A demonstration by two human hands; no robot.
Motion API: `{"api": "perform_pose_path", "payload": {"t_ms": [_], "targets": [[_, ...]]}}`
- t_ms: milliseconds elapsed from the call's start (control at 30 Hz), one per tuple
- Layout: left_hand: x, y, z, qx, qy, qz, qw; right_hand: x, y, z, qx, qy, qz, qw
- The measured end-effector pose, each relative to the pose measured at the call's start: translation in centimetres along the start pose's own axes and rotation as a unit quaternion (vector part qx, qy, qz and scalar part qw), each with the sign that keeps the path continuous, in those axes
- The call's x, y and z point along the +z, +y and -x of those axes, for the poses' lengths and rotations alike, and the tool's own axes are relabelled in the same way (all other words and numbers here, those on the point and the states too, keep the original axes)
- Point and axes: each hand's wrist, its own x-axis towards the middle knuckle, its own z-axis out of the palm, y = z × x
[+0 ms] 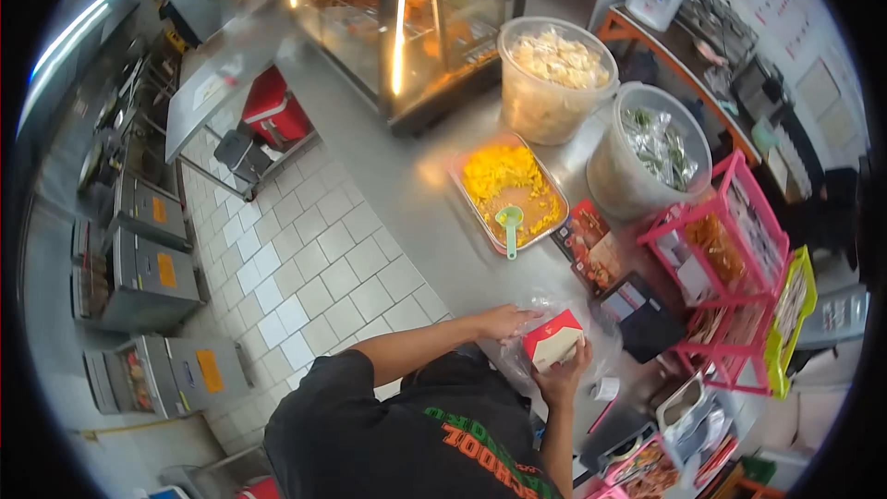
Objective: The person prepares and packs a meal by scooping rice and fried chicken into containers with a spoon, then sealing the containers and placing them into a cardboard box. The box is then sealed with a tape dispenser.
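Note:
A small red and cream cardboard box [556, 342] is held over the near edge of the steel counter. My right hand [563, 375] grips its near side, fingers wrapped round it. At the box's left, my left hand [508, 322] pinches the edge of a clear plastic bag [602, 340], which spreads around and under the box. Farther up the counter, a metal tray [473, 212] contains yellow chopped food, with a green scoop [510, 226] resting in it.
Two large tubs, one of pale wrapped pieces [545, 120] and one of bagged greens [628, 176], stand at the counter's back right. A black device [647, 319], a printed leaflet [593, 245] and a pink rack [721, 231] lie to the right. A glass food warmer [407, 46] stands beyond.

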Motion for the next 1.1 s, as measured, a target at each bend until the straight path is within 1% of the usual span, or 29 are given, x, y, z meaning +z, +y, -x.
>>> {"api": "perform_pose_path", "payload": {"t_ms": [33, 67, 100, 133, 200, 233, 267, 300, 333, 367, 400, 433, 467, 500, 533, 600, 633, 667, 700, 733, 767, 800, 833, 900, 933, 967, 1000, 1033, 1100], "targets": [[-0.1, -0.1, 0.3, 0.034, 0.011, 0.027, 0.999, -0.5, 0.5, 0.3, -0.013, -0.006, 0.000, 1.000], [0.0, -0.3, 0.6, 0.066, 0.020, 0.053, 0.996, -1.2, 1.0, 1.0, 0.057, -0.090, 0.094, 0.990], [0.2, -0.3, 0.8, 0.074, 0.023, 0.057, 0.995, -1.8, 1.6, 1.4, 0.127, -0.170, 0.188, 0.959], [0.7, 0.0, 1.1, 0.109, 0.028, 0.013, 0.994, -2.3, 1.6, 1.4, 0.118, -0.171, 0.193, 0.959], [1.3, -1.5, -0.4, 0.152, 0.035, -0.030, 0.987, -2.8, 0.6, 1.1, 0.111, -0.303, 0.225, 0.919], [1.1, -3.9, -3.2, 0.313, 0.057, -0.158, 0.935, -3.1, -1.1, 0.9, 0.029, -0.277, 0.294, 0.914], [1.5, -3.7, -3.4, 0.455, 0.077, -0.279, 0.842, -2.7, -1.5, 0.6, 0.025, -0.276, 0.297, 0.914], [1.6, -3.9, -3.3, 0.203, 0.002, -0.274, 0.940, -2.1, -1.9, 0.6, 0.051, -0.281, 0.253, 0.924], [2.2, -3.0, -2.1, 0.200, -0.007, -0.274, 0.941, -1.6, -2.0, 0.6, 0.082, -0.283, 0.208, 0.933], [2.7, -2.1, -1.0, 0.244, -0.082, -0.313, 0.914, -0.7, -0.5, -0.3, -0.017, -0.295, 0.160, 0.942], [3.5, -1.0, 0.1, 0.284, -0.166, -0.347, 0.879, 1.4, 1.9, 0.2, -0.026, -0.247, 0.190, 0.950], [4.3, 0.9, 2.0, 0.164, -0.226, -0.245, 0.928, 2.4, 3.8, 1.9, -0.023, -0.199, 0.224, 0.954], [5.0, 2.7, 3.9, 0.027, -0.282, -0.141, 0.949, 2.3, 3.6, 2.4, -0.053, -0.179, 0.201, 0.962], [4.7, 4.3, 5.2, 0.048, -0.277, -0.129, 0.951, 2.6, 3.1, 2.0, -0.093, -0.155, 0.176, 0.968], [3.5, 5.8, 6.0, 0.077, -0.258, -0.120, 0.956, 2.9, 4.0, 2.8, -0.076, -0.146, 0.176, 0.970], [1.1, 6.4, 6.3, 0.149, -0.131, -0.064, 0.978, 3.4, 6.2, 3.9, 0.157, -0.273, 0.205, 0.927], [-0.6, 5.2, 5.7, 0.143, -0.137, -0.067, 0.978, -0.4, -1.7, -0.1, 0.169, -0.317, 0.298, 0.885], [-2.4, 3.2, 4.2, 0.192, -0.147, 0.043, 0.969, -0.7, -1.2, 1.4, 0.182, -0.313, 0.298, 0.883], [-3.0, 2.2, 3.0, 0.236, -0.157, 0.154, 0.947, -1.3, -0.1, 3.3, 0.136, -0.280, 0.326, 0.893], [-2.6, 2.5, 2.6, 0.231, -0.174, 0.148, 0.946, -1.7, 1.0, 4.0, 0.086, -0.240, 0.355, 0.899], [-1.9, 2.4, 2.7, 0.194, -0.128, 0.090, 0.968, -2.1, 2.7, 4.6, 0.097, -0.231, 0.359, 0.899], [-1.2, 1.8, 3.3, 0.154, -0.075, 0.035, 0.985, -2.3, 4.2, 5.5, 0.172, -0.278, 0.263, 0.908], [-0.9, 0.4, 2.2, 0.151, -0.076, 0.033, 0.985, -2.2, 5.0, 5.8, 0.237, -0.322, 0.162, 0.902], [0.0, -3.6, -1.8, 0.150, -0.022, -0.162, 0.975, -1.8, 3.9, 5.3, 0.260, -0.306, 0.136, 0.906], [0.8, -4.9, -2.4, 0.147, -0.019, -0.163, 0.976, -1.6, 2.9, 4.7, 0.280, -0.291, 0.114, 0.908], [1.5, -5.8, -2.8, 0.023, -0.053, -0.048, 0.997, -1.5, 1.3, 4.1, 0.280, -0.292, 0.111, 0.908], [1.8, -6.7, -3.1, -0.102, -0.087, 0.070, 0.989, -1.4, -0.6, 3.9, 0.243, -0.214, 0.120, 0.938], [1.7, -7.1, -3.2, -0.106, -0.087, 0.071, 0.988, -1.5, -1.5, 3.7, 0.206, -0.134, 0.129, 0.961], [1.0, -7.5, -3.7, -0.129, -0.035, -0.054, 0.990, -1.3, -0.9, 3.1, 0.237, -0.160, 0.119, 0.951]]}}
